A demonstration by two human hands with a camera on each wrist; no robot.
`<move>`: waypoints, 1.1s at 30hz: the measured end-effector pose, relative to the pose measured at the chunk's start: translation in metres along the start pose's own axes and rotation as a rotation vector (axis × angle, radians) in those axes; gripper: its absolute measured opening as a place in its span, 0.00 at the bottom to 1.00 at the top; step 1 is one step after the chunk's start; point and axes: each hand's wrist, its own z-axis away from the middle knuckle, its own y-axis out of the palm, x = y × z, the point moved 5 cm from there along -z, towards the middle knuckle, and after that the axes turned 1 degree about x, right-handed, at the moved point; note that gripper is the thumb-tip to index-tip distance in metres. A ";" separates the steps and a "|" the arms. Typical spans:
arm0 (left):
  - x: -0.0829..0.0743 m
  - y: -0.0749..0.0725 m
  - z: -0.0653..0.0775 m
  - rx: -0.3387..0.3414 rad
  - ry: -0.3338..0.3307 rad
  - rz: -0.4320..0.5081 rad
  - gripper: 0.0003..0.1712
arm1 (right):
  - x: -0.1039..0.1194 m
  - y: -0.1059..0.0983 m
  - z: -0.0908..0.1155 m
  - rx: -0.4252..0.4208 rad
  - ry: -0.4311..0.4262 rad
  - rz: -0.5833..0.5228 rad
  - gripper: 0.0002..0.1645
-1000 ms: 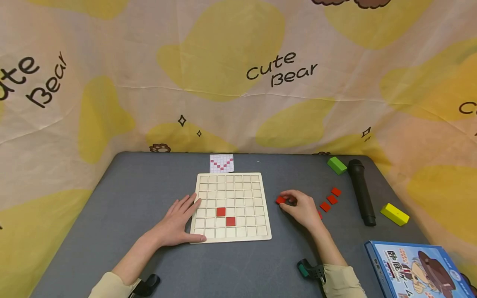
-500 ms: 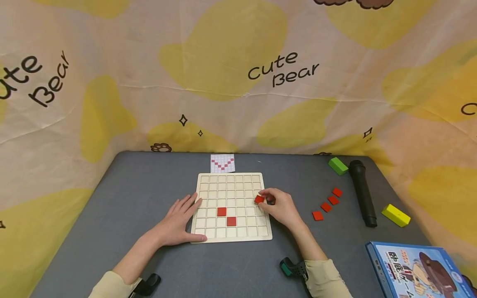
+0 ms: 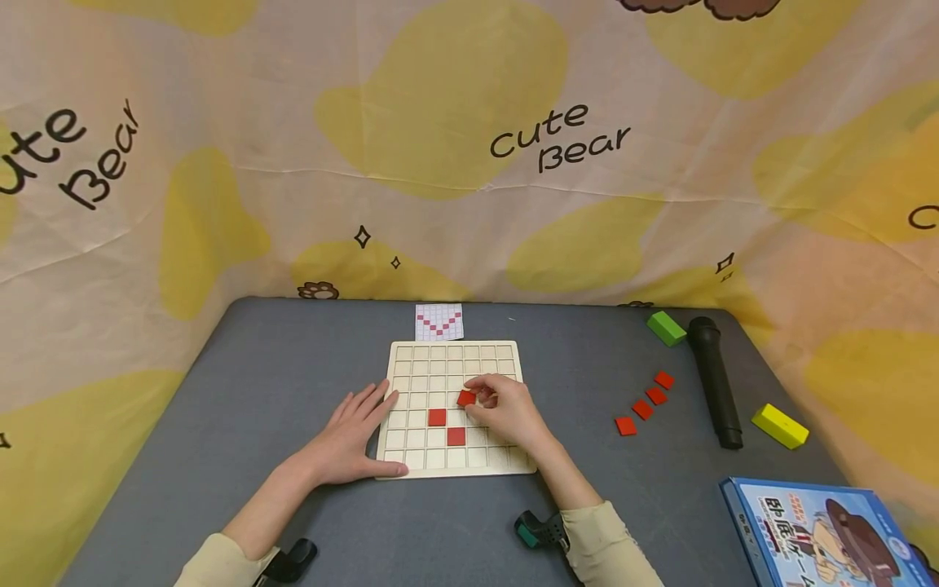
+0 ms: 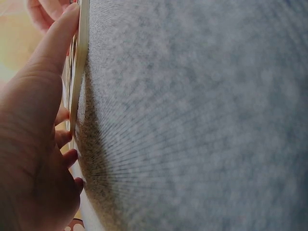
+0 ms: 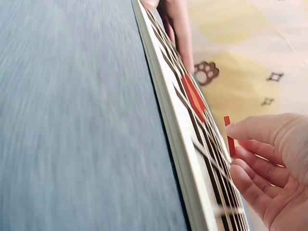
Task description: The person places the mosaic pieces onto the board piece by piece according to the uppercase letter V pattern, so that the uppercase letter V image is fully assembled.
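Note:
A cream board (image 3: 411, 359) with a square grid lies on the grey table. Two red square tiles sit in its cells, one tile (image 3: 437, 417) diagonally up and left of the other tile (image 3: 456, 437). My left hand (image 3: 354, 436) rests on the board's left edge, fingers spread and thumb at the lower corner. Over the middle of the board, my right hand (image 3: 506, 410) pinches another red tile (image 5: 230, 137) between thumb and fingers. The right wrist view shows this tile on edge, apart from the grid. Behind the board lies a small card (image 3: 439, 322) printed with a pink V of squares.
Several loose red tiles (image 3: 642, 409) lie right of the board. Beyond them are a green block (image 3: 666, 328), a black microphone (image 3: 714, 383) and a yellow block (image 3: 780, 425). A blue box (image 3: 814, 530) occupies the front right. A patterned cloth (image 3: 411, 122) hangs behind the table.
My right hand has carried the pinched red tile leftward from the table beside the board to above its middle. My left hand has stayed in place.

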 end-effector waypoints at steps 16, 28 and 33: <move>0.001 0.000 0.001 -0.001 0.007 -0.010 0.65 | 0.034 0.047 -0.022 0.074 -0.099 0.052 0.10; 0.002 0.001 0.003 -0.021 0.031 -0.020 0.64 | 0.032 0.060 -0.030 0.058 -0.099 0.088 0.10; 0.002 0.001 0.002 -0.014 0.030 -0.019 0.65 | 0.031 0.060 -0.029 0.082 -0.097 0.078 0.11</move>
